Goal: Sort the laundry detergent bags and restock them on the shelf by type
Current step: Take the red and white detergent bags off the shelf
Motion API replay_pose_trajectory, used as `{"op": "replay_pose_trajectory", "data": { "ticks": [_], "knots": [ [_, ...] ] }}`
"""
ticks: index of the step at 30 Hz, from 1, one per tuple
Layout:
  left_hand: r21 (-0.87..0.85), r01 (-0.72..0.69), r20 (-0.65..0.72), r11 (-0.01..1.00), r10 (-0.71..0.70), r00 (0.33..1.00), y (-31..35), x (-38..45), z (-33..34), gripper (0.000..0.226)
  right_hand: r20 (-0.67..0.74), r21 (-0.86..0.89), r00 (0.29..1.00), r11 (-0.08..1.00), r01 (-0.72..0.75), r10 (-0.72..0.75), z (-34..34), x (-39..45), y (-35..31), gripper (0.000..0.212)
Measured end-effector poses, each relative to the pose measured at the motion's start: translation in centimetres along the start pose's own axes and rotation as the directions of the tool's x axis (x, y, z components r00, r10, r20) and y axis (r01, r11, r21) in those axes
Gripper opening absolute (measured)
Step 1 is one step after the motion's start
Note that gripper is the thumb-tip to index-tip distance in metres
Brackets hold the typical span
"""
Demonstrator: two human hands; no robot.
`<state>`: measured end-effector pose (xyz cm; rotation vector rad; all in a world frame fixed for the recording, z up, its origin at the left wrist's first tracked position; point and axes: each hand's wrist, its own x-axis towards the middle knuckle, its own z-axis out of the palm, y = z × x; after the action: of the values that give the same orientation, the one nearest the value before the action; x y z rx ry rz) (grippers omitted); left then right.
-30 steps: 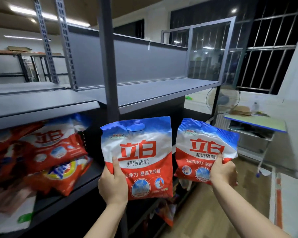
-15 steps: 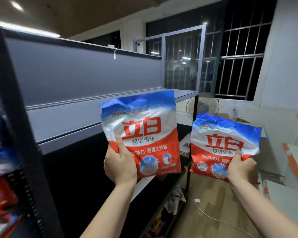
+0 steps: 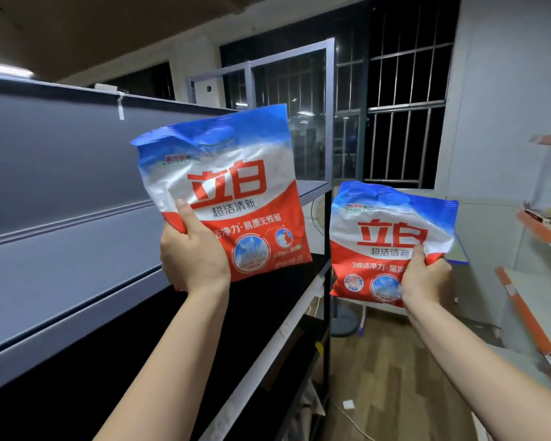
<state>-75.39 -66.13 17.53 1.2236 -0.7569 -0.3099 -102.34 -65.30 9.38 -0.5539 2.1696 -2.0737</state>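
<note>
My left hand point(image 3: 193, 253) grips the lower left corner of a large blue, white and red detergent bag point(image 3: 236, 189), held upright in front of the grey shelf board point(image 3: 61, 275). My right hand point(image 3: 427, 278) pinches the lower right part of a smaller bag point(image 3: 385, 230) of the same design, held lower and further right, past the shelf's end. The two bags are apart. The shelf board beside the large bag carries nothing that I can see.
A dark upright post point(image 3: 326, 265) ends the shelf unit, with lower dark shelves point(image 3: 268, 345) beneath. A floor fan point(image 3: 341, 319) stands behind the post. Barred windows point(image 3: 404, 106) fill the back wall. Orange-edged shelving point(image 3: 535, 319) lines the right side. A white cable point(image 3: 353, 421) lies on the wooden floor.
The view has swung right along the shelf, so the stocked red bags on the left are out of sight. Both hands keep their bags; the left bag has risen and tilted slightly.
</note>
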Motion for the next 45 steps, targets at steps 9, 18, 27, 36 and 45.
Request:
{"op": "replay_pose_trajectory", "data": {
  "ticks": [9, 18, 27, 36, 45],
  "knots": [
    [-0.022, -0.012, -0.169, 1.0, 0.008, 0.986, -1.4, 0.9, 14.0, 0.045, 0.081, 0.045, 0.993, 0.995, 0.088, -0.091, 9.8, 13.7, -0.3, 0.039],
    [0.02, -0.055, -0.349, 0.998, 0.059, 0.935, 0.2, 3.5, 27.4, 0.042, 0.278, 0.181, 0.939, 0.971, 0.153, -0.2, 19.2, 25.6, -4.5, 0.036],
    [0.091, -0.08, -0.407, 0.993, 0.11, 0.907, -0.3, 8.3, 37.6, 0.04, 0.379, 0.351, 0.89, 0.929, 0.116, -0.255, 30.9, 31.1, -6.8, 0.032],
    [0.214, 0.123, -0.381, 0.969, -0.033, 0.924, -4.8, 16.7, 47.6, 0.044, 0.449, 0.418, 0.845, 0.904, 0.088, -0.29, 42.7, 35.1, -9.0, 0.029],
    [0.408, 0.276, -0.105, 0.87, -0.256, 0.961, -9.1, 25.0, 54.5, 0.075, 0.609, 0.462, 0.755, 0.883, -0.088, -0.243, 53.6, 36.2, -11.2, 0.02]
  ]
}}
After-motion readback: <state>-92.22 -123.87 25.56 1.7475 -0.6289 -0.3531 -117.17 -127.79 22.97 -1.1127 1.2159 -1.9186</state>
